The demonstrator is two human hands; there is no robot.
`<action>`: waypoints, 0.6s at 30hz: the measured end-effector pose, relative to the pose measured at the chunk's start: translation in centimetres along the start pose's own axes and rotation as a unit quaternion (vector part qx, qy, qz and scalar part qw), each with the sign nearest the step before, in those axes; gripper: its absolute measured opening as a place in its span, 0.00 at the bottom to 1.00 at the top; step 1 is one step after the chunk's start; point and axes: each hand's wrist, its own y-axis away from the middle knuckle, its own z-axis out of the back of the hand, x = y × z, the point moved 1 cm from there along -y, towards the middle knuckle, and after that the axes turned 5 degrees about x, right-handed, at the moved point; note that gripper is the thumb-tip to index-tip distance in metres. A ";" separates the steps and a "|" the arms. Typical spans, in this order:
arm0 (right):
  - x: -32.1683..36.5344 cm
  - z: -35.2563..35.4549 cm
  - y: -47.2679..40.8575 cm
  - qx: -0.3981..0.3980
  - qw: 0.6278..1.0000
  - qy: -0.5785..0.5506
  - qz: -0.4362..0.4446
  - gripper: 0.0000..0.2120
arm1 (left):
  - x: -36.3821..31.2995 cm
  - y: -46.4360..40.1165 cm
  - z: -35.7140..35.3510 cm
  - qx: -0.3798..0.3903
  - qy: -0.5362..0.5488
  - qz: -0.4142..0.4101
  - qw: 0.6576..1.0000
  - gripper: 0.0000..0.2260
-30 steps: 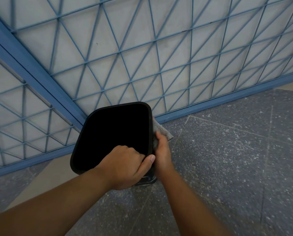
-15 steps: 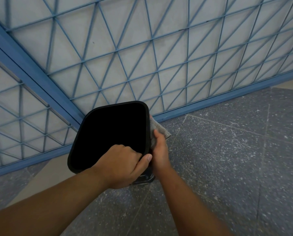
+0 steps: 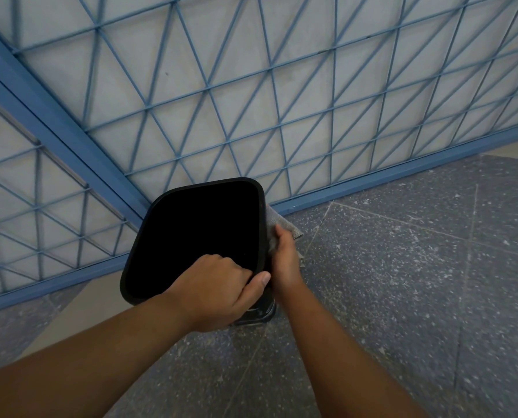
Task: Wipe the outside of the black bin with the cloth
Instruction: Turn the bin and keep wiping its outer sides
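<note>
Steadying the black bin (image 3: 197, 236), left hand (image 3: 218, 289) grips its rim at 5 o'clock; right hand (image 3: 285, 260) should press the grey cloth (image 3: 277, 223) flat (long strokes) along the 3 o'clock wall.

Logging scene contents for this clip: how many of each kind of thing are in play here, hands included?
Bins: 1, black bin, tilted, gripped at its rim.
Cloths: 1, grey cloth, pressed to the bin's right side.
Hands: 2, left hand on the rim, right hand on the cloth.
Total: 4
</note>
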 end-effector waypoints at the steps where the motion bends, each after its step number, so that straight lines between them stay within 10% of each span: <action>1: 0.0 -0.1 0.1 -0.002 1.000 0.003 0.000 0.22 | 0.0 0.0 0.0 0.002 0.002 0.000 1.000 0.27; 18: 0.6 -0.8 -0.2 0.013 1.000 0.004 -0.006 0.21 | 0.1 0.0 -0.1 0.005 0.017 -0.008 1.000 0.29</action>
